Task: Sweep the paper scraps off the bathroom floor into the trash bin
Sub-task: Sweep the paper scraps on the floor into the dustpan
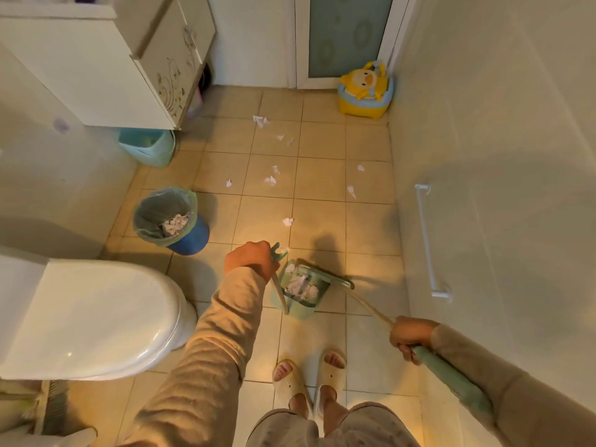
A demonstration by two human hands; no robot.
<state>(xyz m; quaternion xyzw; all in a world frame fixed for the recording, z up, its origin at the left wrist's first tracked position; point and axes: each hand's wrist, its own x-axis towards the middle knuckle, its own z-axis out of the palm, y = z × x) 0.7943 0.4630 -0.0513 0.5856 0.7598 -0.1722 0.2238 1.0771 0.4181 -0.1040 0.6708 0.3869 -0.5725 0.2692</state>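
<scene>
My left hand point(250, 259) grips the top of the green dustpan's handle. The dustpan point(300, 290) stands on the floor in front of my feet and holds white paper scraps. My right hand point(408, 337) grips the broom handle point(371, 309); the broom head point(342, 281) lies at the dustpan's right edge. Several paper scraps lie scattered on the beige tiles farther ahead, the nearest scrap point(288, 221) just beyond the dustpan. The blue trash bin point(193, 235), lined with a green bag and holding crumpled paper, stands to the left near the toilet.
A white toilet point(96, 317) fills the near left. A light blue bin point(148, 146) sits under the white cabinet point(80, 69). A yellow duck potty point(366, 90) stands by the far door. The right wall carries a white grab rail point(429, 240).
</scene>
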